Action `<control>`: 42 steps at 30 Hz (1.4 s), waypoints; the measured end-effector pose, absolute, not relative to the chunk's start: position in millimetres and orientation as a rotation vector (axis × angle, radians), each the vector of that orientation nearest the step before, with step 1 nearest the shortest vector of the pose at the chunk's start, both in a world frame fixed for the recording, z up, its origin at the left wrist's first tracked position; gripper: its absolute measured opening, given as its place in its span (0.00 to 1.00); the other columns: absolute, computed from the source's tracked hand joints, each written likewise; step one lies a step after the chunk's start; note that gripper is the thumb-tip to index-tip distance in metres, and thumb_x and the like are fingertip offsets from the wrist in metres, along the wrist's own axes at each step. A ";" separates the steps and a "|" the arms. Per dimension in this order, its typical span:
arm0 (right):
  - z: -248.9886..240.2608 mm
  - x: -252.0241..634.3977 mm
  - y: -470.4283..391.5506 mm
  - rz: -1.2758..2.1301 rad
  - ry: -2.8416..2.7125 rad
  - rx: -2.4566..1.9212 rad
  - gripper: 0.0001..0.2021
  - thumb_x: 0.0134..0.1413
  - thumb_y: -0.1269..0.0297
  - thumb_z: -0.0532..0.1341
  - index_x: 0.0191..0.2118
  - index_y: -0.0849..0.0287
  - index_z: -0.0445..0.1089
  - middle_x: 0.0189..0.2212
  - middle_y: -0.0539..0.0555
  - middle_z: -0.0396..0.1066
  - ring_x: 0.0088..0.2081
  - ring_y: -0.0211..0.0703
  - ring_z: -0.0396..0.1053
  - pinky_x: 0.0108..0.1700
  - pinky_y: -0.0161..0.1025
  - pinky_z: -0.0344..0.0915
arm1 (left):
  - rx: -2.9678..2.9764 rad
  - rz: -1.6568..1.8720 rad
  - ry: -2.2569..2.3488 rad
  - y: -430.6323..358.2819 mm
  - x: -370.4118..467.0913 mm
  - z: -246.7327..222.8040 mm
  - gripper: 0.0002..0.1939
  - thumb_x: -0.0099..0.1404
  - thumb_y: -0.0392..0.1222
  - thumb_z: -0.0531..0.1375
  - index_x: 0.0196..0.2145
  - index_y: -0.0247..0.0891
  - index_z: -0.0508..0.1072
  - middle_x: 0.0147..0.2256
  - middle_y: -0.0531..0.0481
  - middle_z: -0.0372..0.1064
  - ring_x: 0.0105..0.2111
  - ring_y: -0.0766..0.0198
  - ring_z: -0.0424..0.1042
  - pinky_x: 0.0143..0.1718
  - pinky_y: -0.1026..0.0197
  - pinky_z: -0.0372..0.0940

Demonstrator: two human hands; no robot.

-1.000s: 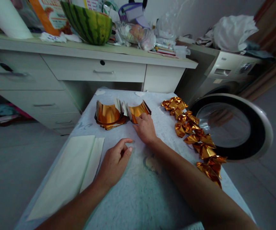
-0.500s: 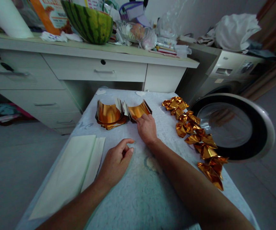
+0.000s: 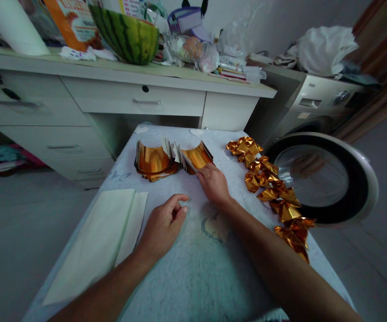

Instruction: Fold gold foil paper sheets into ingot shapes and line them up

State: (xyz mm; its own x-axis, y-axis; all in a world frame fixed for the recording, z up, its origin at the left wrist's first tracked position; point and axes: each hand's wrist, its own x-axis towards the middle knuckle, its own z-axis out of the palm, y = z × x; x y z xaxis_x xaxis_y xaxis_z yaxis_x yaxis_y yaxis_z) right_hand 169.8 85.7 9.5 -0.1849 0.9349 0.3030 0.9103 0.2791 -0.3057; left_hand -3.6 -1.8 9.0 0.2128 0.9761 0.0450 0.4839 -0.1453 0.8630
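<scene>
Two curved stacks of gold foil paper stand side by side on the cloth-covered table (image 3: 176, 281). The left stack (image 3: 153, 160) lies untouched. At the right stack (image 3: 198, 156), my right hand (image 3: 214, 184) pinches the near edge of a sheet, whose pale underside shows as it lifts. My left hand (image 3: 163, 226) rests on the cloth nearer to me, thumb and forefinger apart and the other fingers curled, with nothing in it. Folded gold foil pieces (image 3: 263, 179) lie in a long heap along the right side. Left of my left hand is a folded pale sheet (image 3: 95, 237).
Behind the table stands a white desk with drawers (image 3: 133, 96), bearing a cut watermelon (image 3: 126, 36), plastic bags and papers. To the right, the open round door (image 3: 317, 179) of a washing machine (image 3: 317, 100) reaches close to the foil heap.
My right hand has drawn slightly back and to the right, pulling a sheet's edge up from the right stack. My left hand has stayed in place.
</scene>
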 end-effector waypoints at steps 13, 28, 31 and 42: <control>18.7 213.3 18.4 0.258 -1.969 -1.288 0.08 0.60 0.72 0.58 0.36 0.57 0.75 0.37 0.54 0.74 0.38 0.41 0.72 0.40 0.35 0.65 | 1.670 0.995 1.415 -0.8 -4.4 2.8 0.19 0.64 0.43 0.56 0.53 0.42 0.64 0.39 0.51 0.64 0.31 0.65 0.66 0.31 0.61 0.63; 6.9 212.2 5.8 0.334 -2.029 -1.184 0.14 0.55 0.69 0.64 0.48 0.53 0.71 0.47 0.57 0.70 0.50 0.50 0.63 0.52 0.49 0.62 | 1.812 1.091 1.367 4.3 -11.3 4.3 0.09 0.65 0.40 0.57 0.44 0.41 0.72 0.45 0.49 0.68 0.48 0.58 0.68 0.54 0.55 0.62; 2.5 213.9 10.6 0.374 -2.055 -1.259 0.18 0.52 0.71 0.65 0.50 0.55 0.70 0.52 0.58 0.68 0.53 0.52 0.61 0.55 0.52 0.59 | 1.765 1.051 1.309 2.7 -11.8 4.5 0.10 0.67 0.41 0.57 0.45 0.40 0.72 0.44 0.49 0.71 0.47 0.58 0.70 0.52 0.55 0.63; 12.0 211.4 6.9 0.740 -1.973 -1.240 0.03 0.61 0.68 0.57 0.37 0.56 0.67 0.33 0.51 0.71 0.39 0.42 0.69 0.43 0.40 0.64 | 1.314 1.253 1.157 -0.1 -5.5 13.0 0.17 0.64 0.42 0.61 0.50 0.42 0.65 0.47 0.48 0.74 0.45 0.60 0.74 0.48 0.57 0.68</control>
